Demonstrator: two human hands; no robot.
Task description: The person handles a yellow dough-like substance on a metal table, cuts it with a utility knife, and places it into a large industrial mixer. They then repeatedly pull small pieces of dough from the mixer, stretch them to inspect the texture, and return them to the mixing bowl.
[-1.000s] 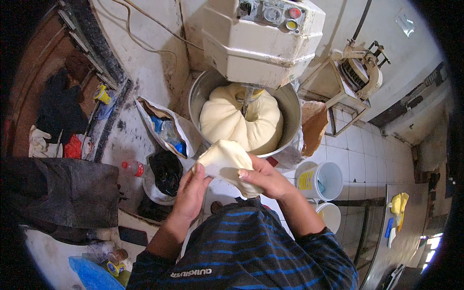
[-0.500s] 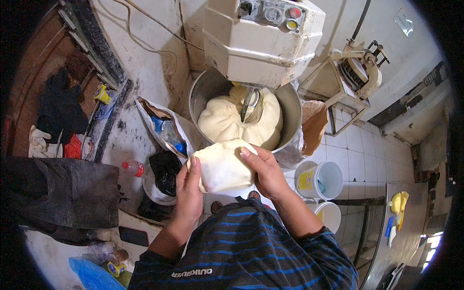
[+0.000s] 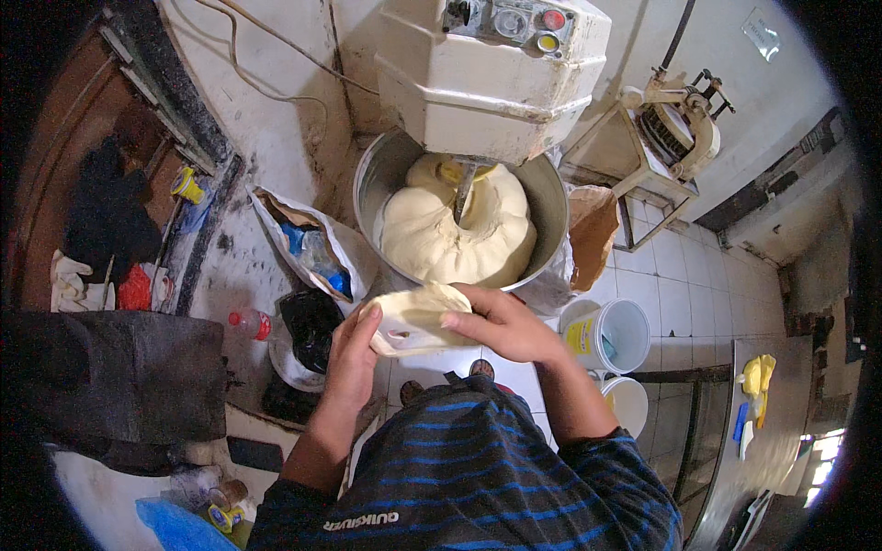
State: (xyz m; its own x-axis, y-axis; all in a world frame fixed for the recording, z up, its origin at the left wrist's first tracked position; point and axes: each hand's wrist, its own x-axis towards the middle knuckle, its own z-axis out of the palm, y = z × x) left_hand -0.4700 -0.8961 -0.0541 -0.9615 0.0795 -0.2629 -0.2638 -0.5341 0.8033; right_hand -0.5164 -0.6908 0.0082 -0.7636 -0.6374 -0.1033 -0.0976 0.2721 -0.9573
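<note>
A stretched piece of pale dough (image 3: 424, 317) is held up between my two hands, in front of the mixing bowl. A small hole shows low in its thin middle. My left hand (image 3: 351, 356) grips its left edge, thumb on top and fingers mostly underneath. On the other side my right hand (image 3: 507, 326) pinches the right edge, its thumb lying over the sheet. Beyond my hands, a big folded mass of dough (image 3: 455, 246) fills much of the steel bowl (image 3: 558, 216), with a metal mixing tool (image 3: 465, 191) standing in it.
The white mixer head (image 3: 491, 101) overhangs the bowl. Open paper sacks (image 3: 593, 234) flank it. White buckets (image 3: 617, 338) stand at right, near a metal table (image 3: 776, 367). A red-capped bottle (image 3: 248, 323) and a black bag (image 3: 312, 335) are at left.
The sheet between my hands has narrowed and tilted, and a hole has appeared in it. My right hand has shifted inward. The dough in the bowl has changed shape.
</note>
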